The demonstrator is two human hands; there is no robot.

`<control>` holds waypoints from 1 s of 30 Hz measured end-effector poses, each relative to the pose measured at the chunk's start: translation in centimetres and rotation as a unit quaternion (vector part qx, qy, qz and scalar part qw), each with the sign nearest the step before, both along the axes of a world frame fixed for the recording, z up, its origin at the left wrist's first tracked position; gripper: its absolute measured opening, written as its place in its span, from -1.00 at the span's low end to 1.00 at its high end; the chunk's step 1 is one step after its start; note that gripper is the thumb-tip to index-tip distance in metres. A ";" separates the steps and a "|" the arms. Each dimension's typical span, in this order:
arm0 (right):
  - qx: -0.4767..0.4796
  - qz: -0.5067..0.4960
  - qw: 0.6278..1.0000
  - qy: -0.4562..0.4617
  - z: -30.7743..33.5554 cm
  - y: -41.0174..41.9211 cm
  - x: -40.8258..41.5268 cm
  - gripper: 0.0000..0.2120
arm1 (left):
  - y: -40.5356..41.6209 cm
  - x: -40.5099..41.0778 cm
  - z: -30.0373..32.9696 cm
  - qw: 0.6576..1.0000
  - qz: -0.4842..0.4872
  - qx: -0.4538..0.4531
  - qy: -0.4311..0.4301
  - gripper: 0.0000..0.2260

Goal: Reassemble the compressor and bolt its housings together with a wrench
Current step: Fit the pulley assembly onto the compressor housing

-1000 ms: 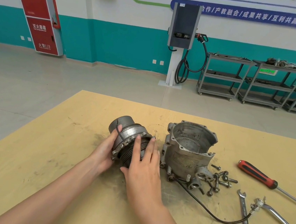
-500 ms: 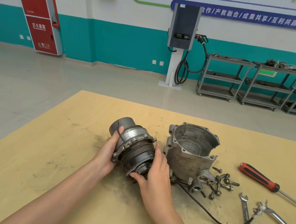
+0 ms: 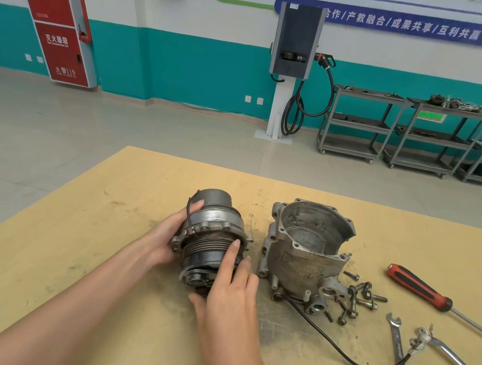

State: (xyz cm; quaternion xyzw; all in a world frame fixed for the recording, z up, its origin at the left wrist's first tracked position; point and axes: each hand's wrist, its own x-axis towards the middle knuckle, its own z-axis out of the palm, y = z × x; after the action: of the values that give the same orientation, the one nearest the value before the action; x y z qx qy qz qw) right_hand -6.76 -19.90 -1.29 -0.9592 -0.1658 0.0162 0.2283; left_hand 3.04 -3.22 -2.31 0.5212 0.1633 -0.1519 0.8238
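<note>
The compressor's pulley-end housing (image 3: 214, 230), a grey metal cylinder with a black grooved pulley, lies on its side on the wooden table (image 3: 77, 254). My left hand (image 3: 165, 239) grips its left flank, fingers curled round the flange and thumb near the top cap. My right hand (image 3: 228, 294) holds the pulley end from the front right, fingers laid over the grooves and thumb beneath. The open aluminium housing (image 3: 304, 248) stands just to the right, apart from it. Several bolts (image 3: 358, 298) lie by that housing's foot.
A red-handled screwdriver (image 3: 418, 290) lies at the right. An open-end wrench (image 3: 400, 356) and a second chrome wrench (image 3: 458, 362) rest near the front right edge. A black wire (image 3: 343, 353) trails from the open housing to a connector (image 3: 421, 339).
My right hand slid from the top of the pulley down to its front end, then up over the grooves. The pulley-end housing has turned slightly, its front face now showing.
</note>
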 end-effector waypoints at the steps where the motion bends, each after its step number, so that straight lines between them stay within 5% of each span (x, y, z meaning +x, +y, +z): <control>1: 0.012 0.005 1.000 0.005 0.1 0.0 -0.3 -0.02 | 0.2 0.2 0.0 1.000 -0.008 0.005 0.005 -0.60; 12: 0.107 0.026 0.990 0.089 1.2 0.5 -3.0 -0.01 | 1.9 2.6 0.2 0.991 -0.118 0.059 0.036 -0.56; 23: 0.142 0.078 0.975 0.151 2.7 2.0 -3.7 -0.03 | 2.4 3.9 1.0 0.971 -0.194 0.131 0.049 -0.28; 30: 0.186 0.085 0.973 0.112 2.4 -0.7 -3.4 -0.15 | 3.4 2.2 1.7 0.982 -0.130 0.136 0.018 -0.56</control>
State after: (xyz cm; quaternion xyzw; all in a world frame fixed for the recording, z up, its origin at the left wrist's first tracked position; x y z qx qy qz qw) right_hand -10.18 -20.57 1.13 -0.8746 -0.2200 0.1116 0.4174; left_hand 5.20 0.15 -0.58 0.6426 0.1281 -0.2439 0.7149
